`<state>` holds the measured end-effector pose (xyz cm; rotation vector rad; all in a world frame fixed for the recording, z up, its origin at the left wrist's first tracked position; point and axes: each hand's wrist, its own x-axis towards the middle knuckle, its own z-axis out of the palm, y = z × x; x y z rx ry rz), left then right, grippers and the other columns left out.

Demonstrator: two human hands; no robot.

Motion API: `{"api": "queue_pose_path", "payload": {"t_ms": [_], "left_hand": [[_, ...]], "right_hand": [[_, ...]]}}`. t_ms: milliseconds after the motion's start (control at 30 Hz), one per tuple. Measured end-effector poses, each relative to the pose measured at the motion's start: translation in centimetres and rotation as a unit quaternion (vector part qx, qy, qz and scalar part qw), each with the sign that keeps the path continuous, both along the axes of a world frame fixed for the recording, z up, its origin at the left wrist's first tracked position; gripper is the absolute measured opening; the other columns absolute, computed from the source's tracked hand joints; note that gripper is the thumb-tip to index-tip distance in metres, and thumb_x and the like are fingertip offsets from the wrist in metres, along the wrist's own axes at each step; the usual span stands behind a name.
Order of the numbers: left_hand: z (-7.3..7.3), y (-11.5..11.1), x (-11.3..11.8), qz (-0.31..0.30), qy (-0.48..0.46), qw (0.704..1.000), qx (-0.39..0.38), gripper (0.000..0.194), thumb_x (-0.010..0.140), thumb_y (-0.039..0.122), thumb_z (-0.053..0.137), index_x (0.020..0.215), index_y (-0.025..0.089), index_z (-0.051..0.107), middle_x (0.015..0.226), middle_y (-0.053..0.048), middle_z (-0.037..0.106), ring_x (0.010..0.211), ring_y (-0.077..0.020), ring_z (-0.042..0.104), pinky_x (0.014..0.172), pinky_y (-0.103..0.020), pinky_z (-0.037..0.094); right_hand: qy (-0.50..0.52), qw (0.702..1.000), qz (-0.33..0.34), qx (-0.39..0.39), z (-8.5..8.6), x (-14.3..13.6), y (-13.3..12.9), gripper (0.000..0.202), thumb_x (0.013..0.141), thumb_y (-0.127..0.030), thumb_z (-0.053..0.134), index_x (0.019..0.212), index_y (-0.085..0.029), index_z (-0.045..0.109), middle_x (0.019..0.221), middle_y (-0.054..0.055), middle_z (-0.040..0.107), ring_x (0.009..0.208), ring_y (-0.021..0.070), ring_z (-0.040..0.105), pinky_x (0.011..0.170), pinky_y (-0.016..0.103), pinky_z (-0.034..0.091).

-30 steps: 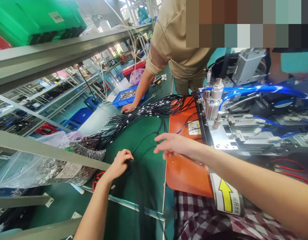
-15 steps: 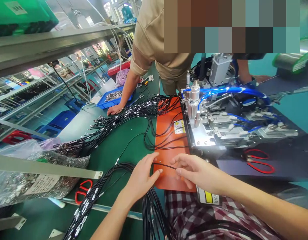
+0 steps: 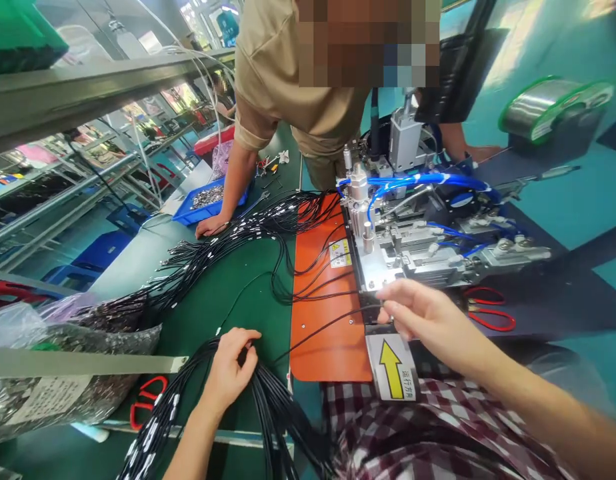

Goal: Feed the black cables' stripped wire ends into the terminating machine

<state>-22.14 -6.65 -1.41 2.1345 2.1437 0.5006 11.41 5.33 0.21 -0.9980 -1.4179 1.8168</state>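
Observation:
In the head view my right hand [image 3: 422, 319] pinches the end of a thin black cable [image 3: 328, 325] at the near edge of the silver machine [image 3: 383, 267]. The cable runs back across the orange plate [image 3: 328, 360] toward the bundle. My left hand [image 3: 233, 367] curls over the bundle of black cables [image 3: 275, 407], its thumb and fingers around part of it; its palm side is hidden. White tags show on the bundle's left part. Several other black cables [image 3: 283, 280] lead over the plate to the machine from a second tagged bundle [image 3: 238, 230].
A co-worker leans over the far side, one hand [image 3: 213, 225] on the table beside a blue tray [image 3: 201, 201] of small metal parts. Red-handled scissors [image 3: 491, 319] lie right of the machine; another red-handled pair [image 3: 147, 400] is at left near a plastic bag [image 3: 88, 380]. A solder-like wire spool [image 3: 533, 110] stands behind.
My right hand has carried the cable end forward to the machine's edge. My left hand has moved left, away from that cable and onto the bundle. The view has shifted right.

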Motion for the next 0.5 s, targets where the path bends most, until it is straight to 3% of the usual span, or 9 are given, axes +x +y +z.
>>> {"api": "queue_pose_path", "payload": {"t_ms": [100,167,200,267,333,400,500], "left_hand": [[1.3,1.6,4.2,-0.024,-0.024,0.999,-0.016,0.023,0.086,0.029,0.050,0.107,0.024,0.059,0.102,-0.006,0.063,0.098,-0.0254,0.056,0.086,-0.041,0.045],[1.8,2.8,8.4,-0.056,-0.090,0.994,-0.032,0.041,0.087,0.031,0.052,0.127,0.027,0.046,0.122,-0.008,0.057,0.112,-0.0263,0.051,0.095,-0.041,0.042],[2.0,3.3,10.4,-0.084,-0.125,0.987,-0.050,0.049,0.088,0.032,0.053,0.134,0.028,0.039,0.125,-0.008,0.056,0.112,-0.0257,0.052,0.094,-0.040,0.044],[1.8,4.2,13.3,-0.127,-0.186,0.971,-0.082,0.036,0.092,0.030,0.047,0.127,0.028,0.045,0.110,-0.006,0.062,0.098,-0.0220,0.059,0.084,-0.034,0.048],[1.4,4.8,14.6,-0.131,-0.209,0.966,-0.081,0.019,0.094,0.027,0.041,0.106,0.026,0.056,0.092,-0.004,0.064,0.082,-0.0190,0.060,0.073,-0.031,0.049],[1.2,5.1,14.8,-0.124,-0.187,0.973,-0.055,0.018,0.095,0.026,0.040,0.092,0.024,0.058,0.081,-0.003,0.061,0.074,-0.0181,0.058,0.066,-0.030,0.047],[1.8,5.5,15.5,-0.145,-0.115,0.982,-0.023,0.015,0.092,0.026,0.045,0.101,0.023,0.057,0.088,-0.005,0.064,0.080,-0.0214,0.058,0.073,-0.035,0.046]], "right_hand": [[0.004,0.998,0.049,-0.036,-0.2,0.0,-0.9,0.022,0.084,-0.037,0.053,0.094,-0.018,0.051,0.074,0.001,0.063,0.048,0.0077,0.044,0.049,0.023,0.036],[0.022,0.996,0.069,-0.051,-0.5,-0.3,-1.6,0.020,0.086,-0.036,0.051,0.096,-0.018,0.050,0.075,0.000,0.063,0.046,0.0068,0.043,0.047,0.022,0.035],[0.029,0.995,0.075,-0.054,-0.7,-0.4,-1.9,0.019,0.087,-0.034,0.051,0.097,-0.018,0.049,0.075,0.000,0.062,0.047,0.0068,0.044,0.047,0.022,0.035],[0.032,0.994,0.086,-0.056,-0.9,0.0,-2.1,0.018,0.088,-0.031,0.052,0.100,-0.018,0.050,0.076,0.000,0.062,0.051,0.0081,0.049,0.051,0.022,0.039],[0.017,0.995,0.081,-0.056,-1.0,0.9,-2.2,0.018,0.087,-0.028,0.055,0.102,-0.018,0.052,0.078,0.000,0.062,0.059,0.0099,0.055,0.057,0.024,0.043],[0.002,0.997,0.050,-0.057,-1.2,1.9,-2.3,0.015,0.087,-0.027,0.055,0.100,-0.018,0.054,0.080,0.000,0.063,0.065,0.0115,0.058,0.062,0.025,0.045],[-0.008,1.000,0.011,-0.027,-1.3,2.5,-2.6,0.009,0.091,-0.025,0.049,0.093,-0.019,0.055,0.078,0.000,0.064,0.070,0.0133,0.062,0.066,0.026,0.046]]}}
